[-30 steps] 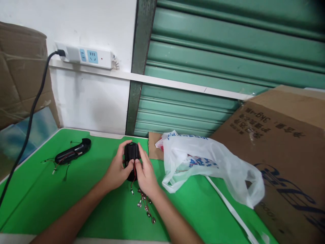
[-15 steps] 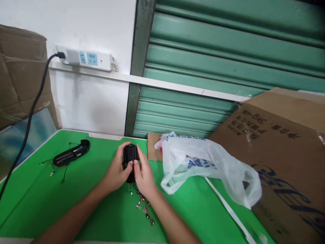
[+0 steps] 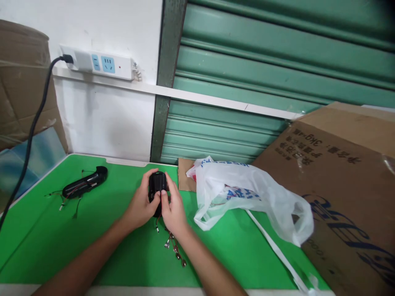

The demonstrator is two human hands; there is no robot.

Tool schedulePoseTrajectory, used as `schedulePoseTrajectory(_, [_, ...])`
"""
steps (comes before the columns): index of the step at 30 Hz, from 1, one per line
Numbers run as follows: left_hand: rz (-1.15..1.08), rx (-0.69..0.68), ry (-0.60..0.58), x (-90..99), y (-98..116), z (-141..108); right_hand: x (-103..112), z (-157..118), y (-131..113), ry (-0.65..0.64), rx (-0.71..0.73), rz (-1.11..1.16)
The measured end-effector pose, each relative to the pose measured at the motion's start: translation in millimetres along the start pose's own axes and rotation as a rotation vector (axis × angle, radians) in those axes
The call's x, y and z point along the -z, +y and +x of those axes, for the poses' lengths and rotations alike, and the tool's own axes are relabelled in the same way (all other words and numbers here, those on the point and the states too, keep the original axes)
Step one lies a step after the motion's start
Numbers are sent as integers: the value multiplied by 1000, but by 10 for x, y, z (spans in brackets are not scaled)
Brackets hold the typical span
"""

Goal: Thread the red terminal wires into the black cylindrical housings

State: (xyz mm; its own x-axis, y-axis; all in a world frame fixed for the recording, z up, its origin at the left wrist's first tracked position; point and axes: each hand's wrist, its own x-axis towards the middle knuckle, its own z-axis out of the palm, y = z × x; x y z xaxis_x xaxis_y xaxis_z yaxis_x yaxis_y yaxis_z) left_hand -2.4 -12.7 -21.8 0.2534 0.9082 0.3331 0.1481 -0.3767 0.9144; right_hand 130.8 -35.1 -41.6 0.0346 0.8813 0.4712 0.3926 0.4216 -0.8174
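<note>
Casing, likely light and stiff, best held by its sides, is clasped between left hand and right hand.

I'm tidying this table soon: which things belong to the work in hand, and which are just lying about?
Work in hand:
Black case, held by left hand and right hand
Probably metal-ended wires nearby
Probably wired black part

Apparently just lying about:
Plastic bag
Cardboard piece
Large printed box

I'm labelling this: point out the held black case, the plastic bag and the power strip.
Black case (image 3: pixel 157 182): head view, on its upper half.
Plastic bag (image 3: pixel 268 198): head view, on film near its middle.
Power strip (image 3: pixel 108 64): head view, on its larger blue socket.
</note>
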Motion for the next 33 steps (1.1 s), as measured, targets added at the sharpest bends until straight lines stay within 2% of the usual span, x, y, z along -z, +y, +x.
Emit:
schedulePoseTrajectory(12, [-71,14,-32,15,3,25,71,1,-53,12,-83,81])
schedulePoseTrajectory(18, [-277,82,-179,140,91,48,150,104,6,31,-180,329])
schedulePoseTrajectory(25, [-392,114,-146,109,-4,102,208,140,81,67,-196,403])
schedulePoseTrajectory(33, [-358,110,-113,67,-14,91,221,111,-1,93,-183,355])
